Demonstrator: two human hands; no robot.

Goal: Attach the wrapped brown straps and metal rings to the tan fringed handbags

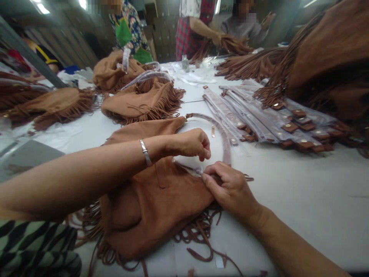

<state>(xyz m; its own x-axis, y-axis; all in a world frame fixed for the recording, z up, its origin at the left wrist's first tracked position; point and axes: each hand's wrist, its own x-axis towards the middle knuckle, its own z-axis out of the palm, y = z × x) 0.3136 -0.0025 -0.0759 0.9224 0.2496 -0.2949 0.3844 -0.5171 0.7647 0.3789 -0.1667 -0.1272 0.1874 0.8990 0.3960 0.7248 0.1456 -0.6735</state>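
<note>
A brown suede fringed handbag lies on the white table in front of me, its fringe spread along the lower edge. Its curved handle, wrapped in clear plastic, arcs out to the right. My right hand pinches the bag's upper right corner, where the handle meets it. Above the bag's opening hovers my left hand, fingers curled together; whatever may be in them is hidden. A silvery bracelet circles that wrist. Just right of the left hand, a small copper-coloured strip lies inside the handle's curve.
Several plastic-wrapped straps with brown leather ends lie at the right. A large fringed bag rises behind them. More fringed bags, including a tan one, sit at the back left. Other people work across the table.
</note>
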